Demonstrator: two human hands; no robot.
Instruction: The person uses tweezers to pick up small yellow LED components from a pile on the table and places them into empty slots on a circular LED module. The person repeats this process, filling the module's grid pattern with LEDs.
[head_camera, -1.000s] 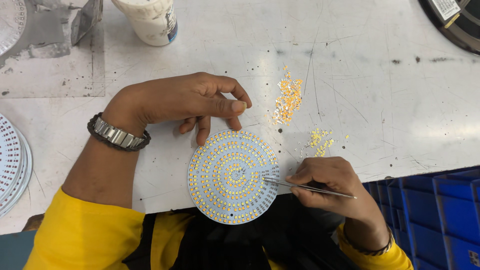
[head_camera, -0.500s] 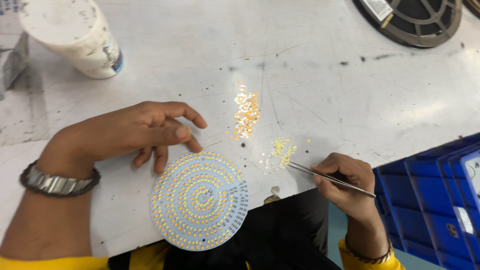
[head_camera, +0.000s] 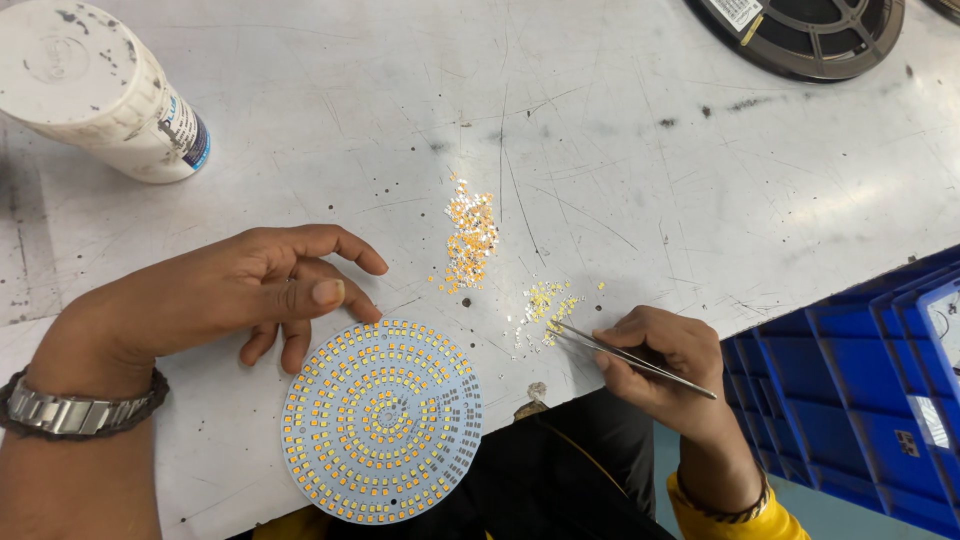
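Note:
A round white circuit board (head_camera: 382, 420) covered with rings of tiny yellow and white chips lies at the table's near edge. My left hand (head_camera: 255, 293) rests on the table just above its upper left rim, fingers curled, fingertips touching the board's edge. My right hand (head_camera: 662, 365) pinches thin metal tweezers (head_camera: 625, 354). The tweezer tips reach into a small scatter of pale yellow chips (head_camera: 545, 305). A larger heap of orange and white chips (head_camera: 470, 238) lies further up the table.
A white cylindrical jar (head_camera: 95, 90) lies on its side at the far left. A dark component reel (head_camera: 800, 30) sits at the top right. Blue plastic bins (head_camera: 865, 390) stand beside the table at the right. The grey tabletop (head_camera: 620, 170) is scratched and speckled.
My right hand has carried the tweezers from the board's right edge over to the small chip scatter. The left hand stays by the board. The view has shifted and moved closer.

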